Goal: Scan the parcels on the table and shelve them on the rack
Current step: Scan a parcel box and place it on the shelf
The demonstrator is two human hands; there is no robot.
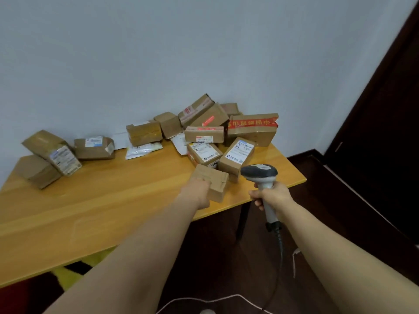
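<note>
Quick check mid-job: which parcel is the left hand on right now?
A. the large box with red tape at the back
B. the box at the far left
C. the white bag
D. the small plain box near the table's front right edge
D: the left hand holds the small plain box by the near edge of the table, while the right hand holds the scanner.

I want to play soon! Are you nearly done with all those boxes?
Not nearly. Done: nothing I can show, as the rack is out of view. In hand: the left hand grips one small box near the front edge of the table, and the right hand holds the scanner beside it. Left: lots of parcels lie piled by the wall.
</note>
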